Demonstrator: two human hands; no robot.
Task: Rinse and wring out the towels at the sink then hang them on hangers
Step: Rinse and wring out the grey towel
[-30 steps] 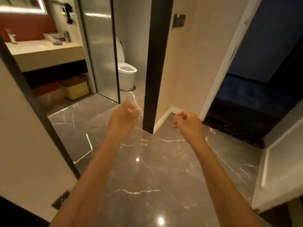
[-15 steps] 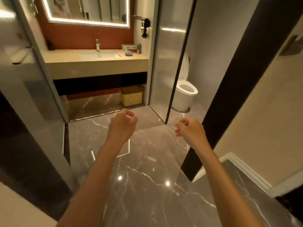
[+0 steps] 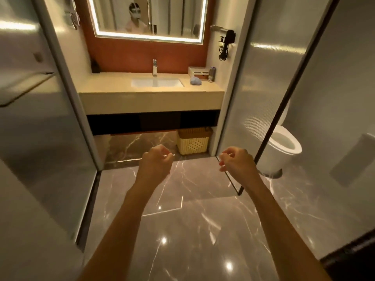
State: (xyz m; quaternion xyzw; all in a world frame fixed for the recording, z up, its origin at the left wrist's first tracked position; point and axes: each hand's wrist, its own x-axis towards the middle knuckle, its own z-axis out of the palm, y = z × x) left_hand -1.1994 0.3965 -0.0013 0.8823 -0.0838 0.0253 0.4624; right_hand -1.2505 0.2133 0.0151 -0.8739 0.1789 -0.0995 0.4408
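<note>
A white sink (image 3: 140, 82) with a chrome tap (image 3: 154, 67) is set in a beige counter (image 3: 150, 98) straight ahead, several steps away. On the counter to the right of the sink lies a small light blue towel (image 3: 195, 81), bunched up. My left hand (image 3: 156, 165) and my right hand (image 3: 237, 162) are held out in front of me above the marble floor, both loosely curled with nothing in them. No hangers are in view.
Frosted glass panels (image 3: 261, 88) frame the way to the counter on both sides. A white toilet (image 3: 282, 147) stands behind the right panel. A yellow woven basket (image 3: 193, 141) sits under the counter. A hair dryer (image 3: 227, 43) hangs on the right wall. A lit mirror (image 3: 150, 15) hangs above.
The view has swung left from the doorway and moved closer, so the sink counter now lies straight ahead. Both hands stay curled and empty in front of me.
</note>
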